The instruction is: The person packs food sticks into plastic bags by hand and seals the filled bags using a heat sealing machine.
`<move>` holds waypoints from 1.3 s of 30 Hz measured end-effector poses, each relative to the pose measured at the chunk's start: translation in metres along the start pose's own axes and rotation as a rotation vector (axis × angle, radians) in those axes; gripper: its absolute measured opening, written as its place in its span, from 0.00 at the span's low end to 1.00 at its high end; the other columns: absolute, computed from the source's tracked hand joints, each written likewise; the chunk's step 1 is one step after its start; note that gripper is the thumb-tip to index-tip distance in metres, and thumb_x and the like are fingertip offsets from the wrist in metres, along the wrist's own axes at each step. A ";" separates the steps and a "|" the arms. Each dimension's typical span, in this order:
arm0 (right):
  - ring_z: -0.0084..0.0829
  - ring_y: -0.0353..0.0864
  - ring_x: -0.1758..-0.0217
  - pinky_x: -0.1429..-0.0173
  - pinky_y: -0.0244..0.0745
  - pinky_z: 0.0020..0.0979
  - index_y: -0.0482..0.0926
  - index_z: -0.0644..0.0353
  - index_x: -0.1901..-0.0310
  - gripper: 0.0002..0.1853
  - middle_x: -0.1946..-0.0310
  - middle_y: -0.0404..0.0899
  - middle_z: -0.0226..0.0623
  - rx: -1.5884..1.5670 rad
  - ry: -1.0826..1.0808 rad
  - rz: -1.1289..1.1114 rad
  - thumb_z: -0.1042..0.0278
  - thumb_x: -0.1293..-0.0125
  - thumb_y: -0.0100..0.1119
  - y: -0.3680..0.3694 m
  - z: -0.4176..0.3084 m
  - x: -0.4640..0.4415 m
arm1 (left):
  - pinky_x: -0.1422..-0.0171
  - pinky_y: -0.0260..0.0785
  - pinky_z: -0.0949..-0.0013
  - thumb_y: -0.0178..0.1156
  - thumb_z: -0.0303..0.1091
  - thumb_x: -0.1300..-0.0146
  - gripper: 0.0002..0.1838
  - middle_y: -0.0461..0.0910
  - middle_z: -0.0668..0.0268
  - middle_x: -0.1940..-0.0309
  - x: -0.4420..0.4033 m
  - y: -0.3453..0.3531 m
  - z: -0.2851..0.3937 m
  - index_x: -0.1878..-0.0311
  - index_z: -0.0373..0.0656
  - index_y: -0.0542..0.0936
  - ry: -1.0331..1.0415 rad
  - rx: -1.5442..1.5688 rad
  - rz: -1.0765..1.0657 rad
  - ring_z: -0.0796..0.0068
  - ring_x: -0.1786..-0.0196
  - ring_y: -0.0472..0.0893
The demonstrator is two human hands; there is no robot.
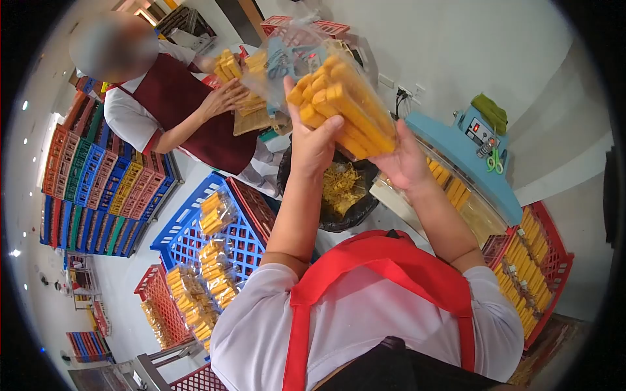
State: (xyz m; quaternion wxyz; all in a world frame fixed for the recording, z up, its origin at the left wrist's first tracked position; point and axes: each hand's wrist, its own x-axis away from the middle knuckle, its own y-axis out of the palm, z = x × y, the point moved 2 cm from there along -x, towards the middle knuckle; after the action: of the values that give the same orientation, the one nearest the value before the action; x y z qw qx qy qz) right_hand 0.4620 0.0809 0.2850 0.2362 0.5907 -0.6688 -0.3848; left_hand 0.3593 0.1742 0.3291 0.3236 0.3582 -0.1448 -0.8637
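Observation:
A clear plastic bag of yellow stick-shaped snacks [352, 107] is held up between my hands, tilted, its loose open-looking end toward the upper left. My left hand [312, 140] grips the bag's left side, thumb across the front and fingers mostly behind it. Against the lower right end rests my right hand [405, 159], cupping the bag from below with its fingers partly hidden. Below the bag, a black-lined bin [339, 189] holds yellow scraps. Nearest to my right hand is a light-blue sealing machine [495, 189] with more yellow sticks lying along its front.
A co-worker in a maroon apron [195, 107] handles yellow sticks at the upper left. Bagged sticks fill a blue crate [171, 238] and a red crate [554, 280]. Stacked coloured crates [107, 176] stand far left. Green scissors [495, 161] and a green cloth [489, 112] lie on the machine.

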 end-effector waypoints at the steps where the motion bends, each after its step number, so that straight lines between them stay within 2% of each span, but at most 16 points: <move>1: 0.40 0.60 0.40 0.49 0.65 0.48 0.56 0.57 0.40 0.34 0.43 0.61 0.42 0.075 -0.026 -0.010 0.39 0.40 0.33 -0.001 -0.002 0.004 | 0.38 0.55 0.59 0.63 0.26 0.59 0.53 0.55 0.60 0.41 0.000 0.002 -0.001 0.35 0.52 0.36 -0.044 0.119 0.062 0.63 0.40 0.59; 5: 0.41 0.65 0.44 0.49 0.65 0.45 0.60 0.57 0.43 0.32 0.44 0.62 0.40 -0.255 0.199 -0.051 0.39 0.39 0.32 -0.007 -0.008 0.020 | 0.38 0.54 0.59 0.64 0.27 0.58 0.53 0.58 0.61 0.43 -0.008 0.003 0.002 0.35 0.52 0.37 -0.057 0.246 -0.075 0.63 0.41 0.60; 7: 0.43 0.66 0.45 0.49 0.66 0.44 0.60 0.57 0.43 0.30 0.44 0.63 0.40 -0.317 0.315 -0.289 0.42 0.38 0.32 0.000 -0.011 0.022 | 0.37 0.53 0.59 0.64 0.28 0.58 0.53 0.56 0.61 0.42 -0.010 0.003 -0.004 0.35 0.52 0.36 -0.107 0.254 -0.140 0.62 0.40 0.59; 11: 0.41 0.63 0.42 0.47 0.65 0.45 0.58 0.60 0.42 0.31 0.45 0.63 0.41 -0.174 0.198 -0.162 0.43 0.38 0.32 -0.002 -0.017 0.012 | 0.36 0.50 0.60 0.63 0.30 0.56 0.55 0.49 0.60 0.38 -0.013 0.007 -0.032 0.35 0.52 0.31 -0.194 0.308 -0.108 0.62 0.37 0.55; 13: 0.36 0.63 0.42 0.44 0.63 0.40 0.60 0.60 0.43 0.27 0.46 0.65 0.40 0.024 -0.099 0.132 0.48 0.36 0.33 0.000 -0.024 0.009 | 0.36 0.49 0.60 0.62 0.30 0.56 0.55 0.48 0.60 0.38 -0.008 0.012 -0.040 0.36 0.52 0.29 -0.178 0.237 -0.091 0.62 0.37 0.54; 16: 0.33 0.64 0.43 0.42 0.60 0.36 0.59 0.60 0.43 0.26 0.46 0.65 0.38 0.066 -0.125 0.141 0.51 0.36 0.35 0.000 -0.023 0.010 | 0.36 0.49 0.60 0.61 0.29 0.55 0.57 0.49 0.60 0.38 0.003 0.030 -0.029 0.37 0.52 0.25 -0.102 0.107 -0.057 0.63 0.37 0.55; 19: 0.34 0.64 0.42 0.44 0.62 0.40 0.58 0.59 0.42 0.27 0.45 0.64 0.38 -0.039 -0.057 0.087 0.49 0.36 0.34 -0.004 -0.023 0.013 | 0.36 0.50 0.60 0.62 0.29 0.56 0.57 0.52 0.61 0.39 0.001 0.030 -0.027 0.36 0.52 0.26 -0.167 0.052 0.025 0.64 0.37 0.56; 22: 0.35 0.64 0.42 0.46 0.63 0.44 0.56 0.57 0.41 0.29 0.45 0.63 0.38 -0.161 0.119 -0.081 0.46 0.37 0.33 -0.014 -0.024 0.015 | 0.37 0.51 0.61 0.64 0.29 0.57 0.58 0.54 0.61 0.40 0.001 0.023 -0.024 0.36 0.50 0.27 -0.091 0.149 -0.088 0.64 0.38 0.58; 25: 0.36 0.64 0.42 0.48 0.65 0.47 0.55 0.56 0.40 0.30 0.44 0.62 0.39 -0.127 0.142 -0.024 0.44 0.38 0.32 -0.004 -0.024 0.019 | 0.37 0.52 0.62 0.66 0.30 0.59 0.58 0.53 0.60 0.40 0.003 0.024 -0.022 0.36 0.48 0.29 -0.099 0.166 -0.235 0.65 0.39 0.58; 27: 0.36 0.63 0.42 0.46 0.64 0.47 0.55 0.57 0.40 0.30 0.44 0.62 0.39 -0.020 0.078 0.045 0.44 0.38 0.32 -0.005 -0.028 0.017 | 0.38 0.53 0.64 0.68 0.31 0.61 0.54 0.58 0.61 0.42 0.004 0.025 -0.023 0.35 0.44 0.40 -0.149 0.115 -0.183 0.66 0.40 0.60; 28: 0.36 0.63 0.42 0.45 0.63 0.46 0.55 0.57 0.40 0.30 0.44 0.62 0.40 0.090 0.012 0.107 0.44 0.38 0.32 -0.006 -0.030 0.015 | 0.38 0.53 0.64 0.68 0.31 0.61 0.54 0.58 0.61 0.42 0.006 0.022 -0.026 0.35 0.44 0.40 -0.150 0.115 -0.182 0.66 0.40 0.60; 30: 0.36 0.63 0.42 0.44 0.62 0.46 0.55 0.57 0.40 0.30 0.44 0.62 0.40 0.163 -0.028 0.122 0.44 0.37 0.32 -0.007 -0.032 0.016 | 0.39 0.55 0.65 0.70 0.34 0.62 0.46 0.63 0.63 0.45 0.010 0.013 -0.036 0.39 0.40 0.55 -0.267 0.069 -0.168 0.68 0.42 0.63; 33: 0.36 0.63 0.42 0.43 0.61 0.45 0.55 0.58 0.41 0.30 0.44 0.62 0.41 0.258 -0.076 0.114 0.45 0.37 0.33 -0.006 -0.032 0.019 | 0.42 0.59 0.65 0.70 0.36 0.62 0.39 0.68 0.65 0.50 0.013 0.008 -0.041 0.45 0.40 0.63 -0.236 0.201 -0.158 0.70 0.46 0.68; 35: 0.36 0.63 0.42 0.43 0.60 0.45 0.55 0.59 0.41 0.29 0.44 0.62 0.41 0.281 -0.090 0.087 0.46 0.37 0.33 -0.001 -0.034 0.021 | 0.43 0.60 0.65 0.70 0.37 0.62 0.38 0.68 0.66 0.50 0.010 0.002 -0.040 0.46 0.40 0.64 -0.268 0.256 -0.139 0.70 0.47 0.69; 37: 0.36 0.65 0.43 0.45 0.62 0.44 0.56 0.60 0.42 0.27 0.44 0.62 0.42 -0.030 0.025 -0.010 0.48 0.36 0.33 0.004 -0.035 0.026 | 0.45 0.63 0.64 0.69 0.42 0.59 0.36 0.70 0.67 0.51 0.008 -0.002 -0.038 0.47 0.40 0.65 -0.293 0.334 -0.130 0.70 0.49 0.71; 39: 0.37 0.66 0.44 0.45 0.63 0.43 0.56 0.60 0.42 0.27 0.44 0.62 0.42 -0.030 0.077 -0.052 0.49 0.35 0.32 -0.004 -0.031 0.027 | 0.44 0.62 0.63 0.68 0.43 0.58 0.35 0.70 0.67 0.51 0.009 -0.005 -0.042 0.47 0.41 0.65 -0.295 0.410 -0.154 0.70 0.49 0.71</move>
State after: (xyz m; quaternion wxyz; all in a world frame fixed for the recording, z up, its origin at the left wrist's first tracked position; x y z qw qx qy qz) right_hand 0.4831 0.0475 0.2967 0.2604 0.6186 -0.6379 -0.3777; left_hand 0.3818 0.1707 0.2928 0.1530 0.2965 -0.3349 -0.8812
